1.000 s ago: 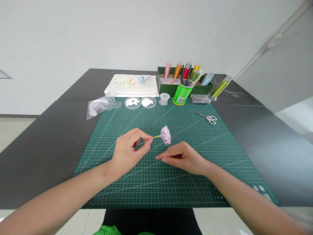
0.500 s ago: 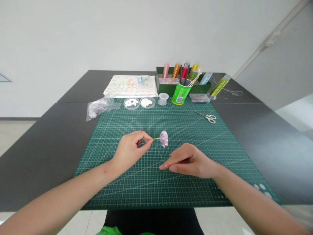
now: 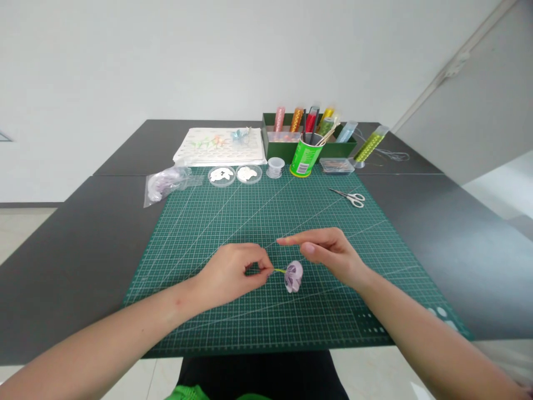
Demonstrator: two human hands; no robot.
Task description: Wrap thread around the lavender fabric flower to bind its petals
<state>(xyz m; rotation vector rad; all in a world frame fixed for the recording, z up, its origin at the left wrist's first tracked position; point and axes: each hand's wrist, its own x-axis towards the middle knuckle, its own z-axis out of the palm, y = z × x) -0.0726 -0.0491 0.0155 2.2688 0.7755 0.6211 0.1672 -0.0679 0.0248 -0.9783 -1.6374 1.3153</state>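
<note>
My left hand pinches the thin green stem of a pale lilac artificial flower between thumb and fingertips. The stem lies nearly level, and the ruffled bloom faces right. Up and to the right of the bloom is my right hand, its index finger stretched left and the thumb bent in below it. The other fingers are curled out of sight. A fine thread showed at these fingers a moment earlier; now it is too thin to make out. Both hands are over the green cutting mat.
White-handled scissors lie at the mat's right. Along the back stand a green can of tools, a dark green box with colored tubes, small spools, two dishes of white pieces, and a plastic bag.
My left hand has brought the flower down and right, turning the bloom slightly. My right hand has risen from below the flower to above it, with its index finger straightened.
</note>
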